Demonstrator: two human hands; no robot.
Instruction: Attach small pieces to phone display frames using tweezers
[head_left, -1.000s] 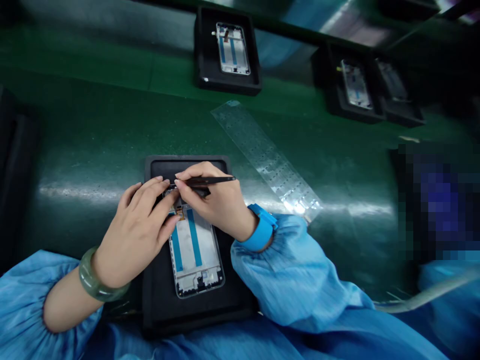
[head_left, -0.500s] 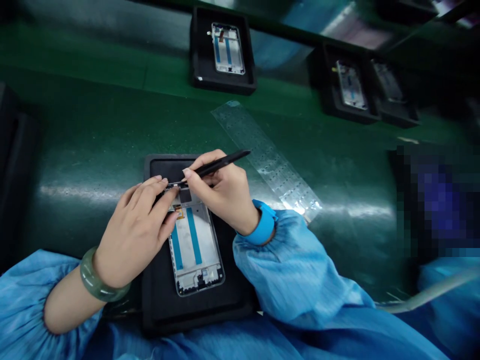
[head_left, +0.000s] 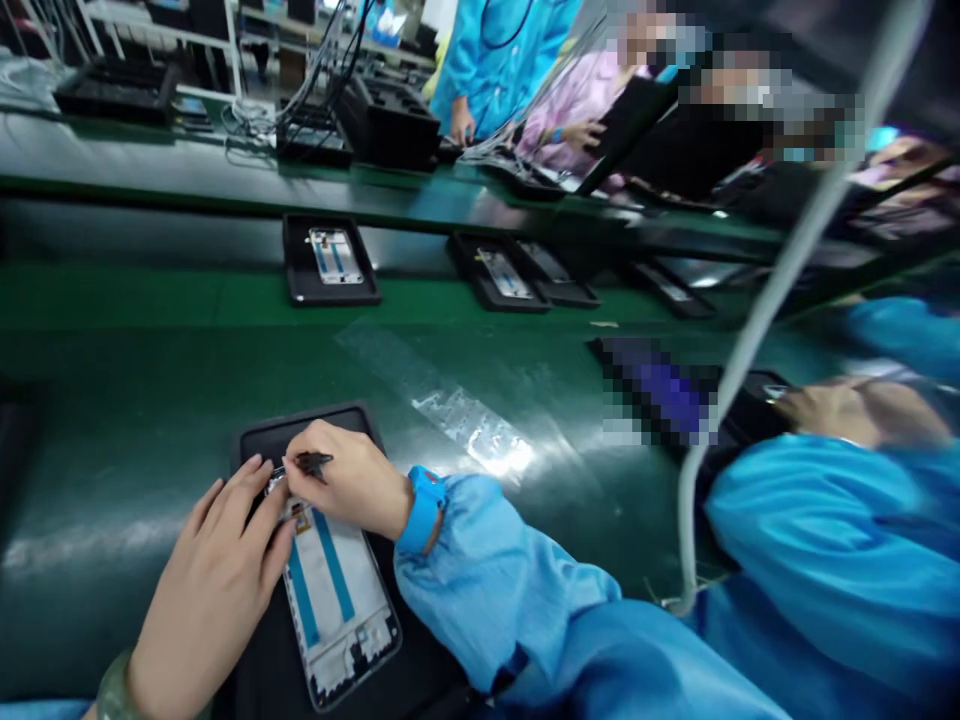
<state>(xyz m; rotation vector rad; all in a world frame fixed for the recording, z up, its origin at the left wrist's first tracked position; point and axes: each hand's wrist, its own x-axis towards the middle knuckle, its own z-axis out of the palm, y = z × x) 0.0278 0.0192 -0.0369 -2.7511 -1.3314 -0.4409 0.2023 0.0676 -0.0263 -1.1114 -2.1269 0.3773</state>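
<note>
A metal phone frame (head_left: 337,585) with two blue strips lies face up in a black foam tray (head_left: 420,660). My left hand (head_left: 214,575) rests along its upper left edge, fingers stretched out and slightly apart, the fingertips touching the top end. Pinched in my right hand (head_left: 349,480) is a slim black pair of tweezers (head_left: 313,463), its rear end up. The working tip is hidden behind my fingers over the top of the frame. A small orange flex cable (head_left: 301,520) shows below my right fingers.
A clear perforated plastic strip (head_left: 472,430) lies on the green bench. Farther back stand foam trays with phone frames (head_left: 335,257), (head_left: 506,273). At right, a grey cable (head_left: 757,320) rises before a co-worker's blue sleeve (head_left: 825,540). Other people are across the bench.
The view has tilted up and turned right, so the far bench and people now show. My right hand has turned, pointing the tweezers' rear end more toward me. Both hands stay at the frame's top.
</note>
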